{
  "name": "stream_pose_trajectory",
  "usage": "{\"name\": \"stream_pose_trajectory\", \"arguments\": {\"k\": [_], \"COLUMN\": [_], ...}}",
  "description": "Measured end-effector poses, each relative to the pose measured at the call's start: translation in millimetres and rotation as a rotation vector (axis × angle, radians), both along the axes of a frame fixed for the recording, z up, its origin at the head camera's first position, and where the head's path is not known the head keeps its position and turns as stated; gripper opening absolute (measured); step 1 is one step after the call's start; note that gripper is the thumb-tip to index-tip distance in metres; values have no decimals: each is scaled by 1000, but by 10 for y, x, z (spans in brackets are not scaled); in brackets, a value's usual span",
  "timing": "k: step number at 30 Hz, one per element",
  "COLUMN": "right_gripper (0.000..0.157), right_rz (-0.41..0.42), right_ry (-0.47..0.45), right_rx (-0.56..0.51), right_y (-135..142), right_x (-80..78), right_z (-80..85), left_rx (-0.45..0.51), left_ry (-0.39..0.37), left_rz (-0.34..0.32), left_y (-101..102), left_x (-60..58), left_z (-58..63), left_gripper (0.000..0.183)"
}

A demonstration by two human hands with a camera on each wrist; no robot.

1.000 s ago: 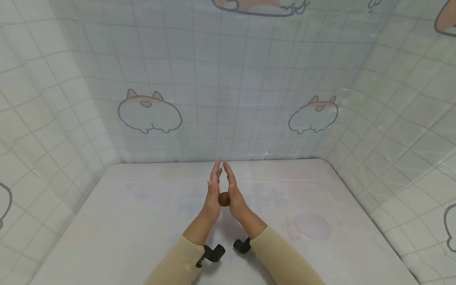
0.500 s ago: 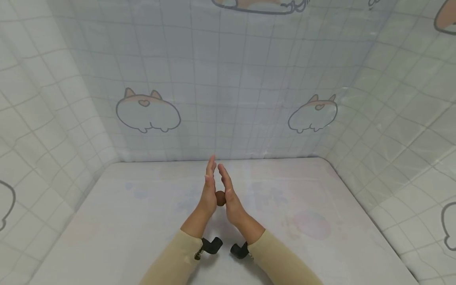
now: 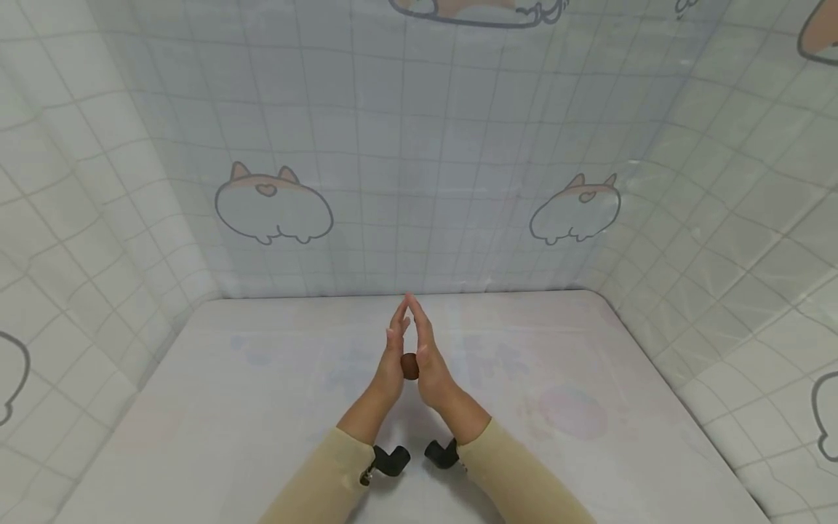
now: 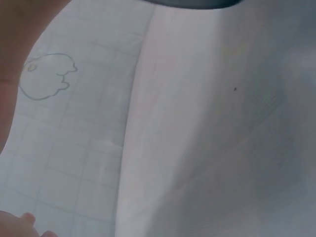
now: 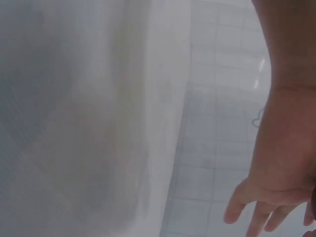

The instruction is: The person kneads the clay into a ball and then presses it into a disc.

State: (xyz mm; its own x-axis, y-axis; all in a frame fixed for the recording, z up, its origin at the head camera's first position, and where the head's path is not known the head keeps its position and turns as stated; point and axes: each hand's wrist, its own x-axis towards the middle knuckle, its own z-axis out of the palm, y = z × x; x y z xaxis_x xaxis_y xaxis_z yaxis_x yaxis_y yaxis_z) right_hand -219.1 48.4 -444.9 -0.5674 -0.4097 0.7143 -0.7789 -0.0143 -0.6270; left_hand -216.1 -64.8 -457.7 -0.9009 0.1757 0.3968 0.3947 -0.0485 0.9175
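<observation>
A small brown ball (image 3: 409, 367), smooth and matte, sits between two facing palms in the head view; its material cannot be told. My left hand (image 3: 393, 360) presses it from the left, fingers straight and pointing away. From the other side my right hand (image 3: 432, 364) presses it, fingers also straight. The fingertips of both hands meet or nearly meet at the far end. In the right wrist view the right hand (image 5: 284, 148) shows its palm side, with a dark sliver of the ball at the frame edge. Only a wrist and some fingertips (image 4: 19, 226) appear in the left wrist view.
A pale table top (image 3: 262, 407) with faint coloured prints lies under the hands. Grid-patterned curtains (image 3: 406, 160) with cartoon animals enclose it at the back and sides. Black wrist mounts (image 3: 391, 461) stick out from both beige sleeves (image 3: 327, 473).
The hands slide against each other around the ball: the left fingertips reached farther half a second ago, and now both sets are level and closer together. The ball stays between the palms.
</observation>
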Motion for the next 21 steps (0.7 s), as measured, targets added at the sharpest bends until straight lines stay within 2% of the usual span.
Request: {"name": "stream_pose_trajectory", "arguments": {"k": [7,13,17,21], "right_gripper": [92,95,97,96], "right_rz": [-33,-28,-58,-76], "right_ry": [-23,-93,-118,-156], "right_rx": [-7,-47,-44,-33], "right_y": [31,72,101,125], "right_x": [-18,-78,-136,-182], "right_z": [58,69,27,-40], "left_rx": [-19,30,63,89], "left_ry": [-64,-62,-61,-28], "left_rz": [-30,-124,-177,-215], "left_y": [37,72,84,86], "left_x": [59,133,198,256], "left_z": [-40,-47,-36,-10], "left_gripper": [81,85,87,86]}}
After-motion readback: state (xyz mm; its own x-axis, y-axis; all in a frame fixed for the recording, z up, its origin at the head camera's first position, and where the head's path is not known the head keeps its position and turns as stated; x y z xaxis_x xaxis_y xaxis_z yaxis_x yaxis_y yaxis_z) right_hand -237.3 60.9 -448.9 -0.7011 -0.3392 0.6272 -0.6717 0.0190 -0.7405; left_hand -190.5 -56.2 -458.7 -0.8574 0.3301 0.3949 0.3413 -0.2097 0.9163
